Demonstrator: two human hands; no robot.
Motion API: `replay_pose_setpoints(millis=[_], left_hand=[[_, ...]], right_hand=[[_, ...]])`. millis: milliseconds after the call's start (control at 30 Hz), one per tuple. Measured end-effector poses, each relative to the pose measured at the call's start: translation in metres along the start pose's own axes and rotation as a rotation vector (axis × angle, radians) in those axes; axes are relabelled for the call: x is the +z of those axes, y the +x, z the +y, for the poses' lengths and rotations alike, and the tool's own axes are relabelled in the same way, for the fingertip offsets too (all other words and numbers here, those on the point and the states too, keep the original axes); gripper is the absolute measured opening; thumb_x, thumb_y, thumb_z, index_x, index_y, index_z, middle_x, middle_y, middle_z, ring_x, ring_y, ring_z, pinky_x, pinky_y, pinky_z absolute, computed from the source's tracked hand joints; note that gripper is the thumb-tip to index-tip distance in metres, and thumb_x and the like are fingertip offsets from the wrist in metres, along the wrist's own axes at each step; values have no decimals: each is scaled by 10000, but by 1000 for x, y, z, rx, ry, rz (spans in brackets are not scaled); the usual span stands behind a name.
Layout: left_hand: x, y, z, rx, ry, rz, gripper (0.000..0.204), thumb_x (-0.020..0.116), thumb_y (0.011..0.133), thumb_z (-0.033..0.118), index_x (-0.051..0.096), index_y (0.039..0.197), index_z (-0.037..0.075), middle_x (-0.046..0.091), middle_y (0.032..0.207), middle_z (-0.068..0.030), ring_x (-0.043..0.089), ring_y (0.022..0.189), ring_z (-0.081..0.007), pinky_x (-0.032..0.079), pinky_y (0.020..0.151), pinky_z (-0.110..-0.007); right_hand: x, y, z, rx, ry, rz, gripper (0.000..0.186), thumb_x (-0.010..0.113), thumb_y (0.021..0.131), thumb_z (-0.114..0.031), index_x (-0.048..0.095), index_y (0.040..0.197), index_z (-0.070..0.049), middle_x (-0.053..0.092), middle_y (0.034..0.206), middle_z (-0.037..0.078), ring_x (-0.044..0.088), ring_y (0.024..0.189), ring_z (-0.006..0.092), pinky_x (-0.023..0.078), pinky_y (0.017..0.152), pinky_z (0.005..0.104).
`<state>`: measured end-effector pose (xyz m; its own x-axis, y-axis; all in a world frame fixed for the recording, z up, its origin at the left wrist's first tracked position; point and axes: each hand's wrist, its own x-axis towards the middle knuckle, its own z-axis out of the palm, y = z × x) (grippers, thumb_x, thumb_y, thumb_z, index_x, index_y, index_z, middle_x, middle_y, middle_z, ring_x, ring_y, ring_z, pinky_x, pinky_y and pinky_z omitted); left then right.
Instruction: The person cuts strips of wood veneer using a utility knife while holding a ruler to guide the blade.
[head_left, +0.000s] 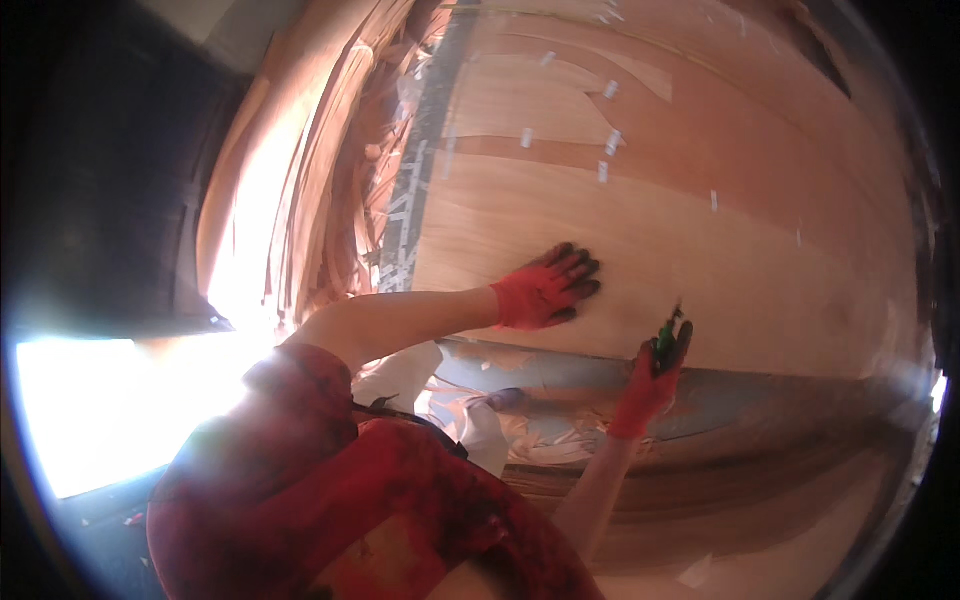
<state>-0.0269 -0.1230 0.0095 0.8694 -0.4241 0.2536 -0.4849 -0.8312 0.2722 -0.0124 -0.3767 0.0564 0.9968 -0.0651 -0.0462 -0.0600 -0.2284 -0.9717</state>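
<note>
A broad sheet of light wood veneer (pixel 520 220) lies in front of me. My left hand (pixel 548 288), in a red glove with dark fingertips, rests flat on it with the fingers stretched out. Closer to the sheet's near edge, my right hand (pixel 652 385), gloved the same way, is closed round a small green-handled tool (pixel 666 335). A thin, dark tip on the tool points away from me over the veneer; its exact kind is too small to make out.
Darker reddish veneer (pixel 700 150) with small pale tape pieces (pixel 603 172) covers the far part. Along the left runs a grey strip (pixel 405 215), with piled veneer scraps (pixel 340 200) beyond it. Below the near edge, more scraps (pixel 545 440) lie by my feet, near stacked sheets (pixel 720 500).
</note>
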Motion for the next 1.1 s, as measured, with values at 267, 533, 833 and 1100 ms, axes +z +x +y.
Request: replay_pose_setpoints(millis=[267, 533, 833, 1100], left_hand=[[-40, -14, -6, -2, -240, 162, 552, 673, 827, 314, 563, 1303, 56, 478, 1454, -215, 437, 1365, -407, 272, 1188, -581], [-153, -133, -158, -207, -439, 482, 347, 695, 750, 179, 644, 1077, 74, 618, 1071, -116, 560, 1052, -350, 445, 963, -503], [-94, -367, -355, -1199, -525, 802, 257, 671, 898, 102, 681, 1146, 33, 710, 1029, -177, 695, 948, -333, 543, 856, -390], [-118, -456, -362, -1514, -545, 460, 334, 655, 901, 303, 696, 1124, 58, 708, 1085, -160, 665, 1070, -331, 501, 933, -398]], right_hand=[[126, 44, -54, -203, -641, -117, 637, 555, 901, -28, 445, 1518, -138, 613, 1300, 121, 623, 1094, 265, 497, 919, 379], [187, 53, -26, -293, -795, -36, 558, 592, 924, -83, 485, 1472, -92, 561, 1368, 207, 578, 1205, 354, 463, 992, 441], [259, 7, -72, -491, -1189, 58, 513, 658, 902, -167, 544, 1393, -69, 540, 1398, 200, 507, 1228, 416, 414, 1028, 524], [300, -30, -76, -551, -823, -89, 436, 648, 898, -86, 595, 1327, -29, 577, 1351, 189, 518, 1205, 386, 442, 992, 488]])
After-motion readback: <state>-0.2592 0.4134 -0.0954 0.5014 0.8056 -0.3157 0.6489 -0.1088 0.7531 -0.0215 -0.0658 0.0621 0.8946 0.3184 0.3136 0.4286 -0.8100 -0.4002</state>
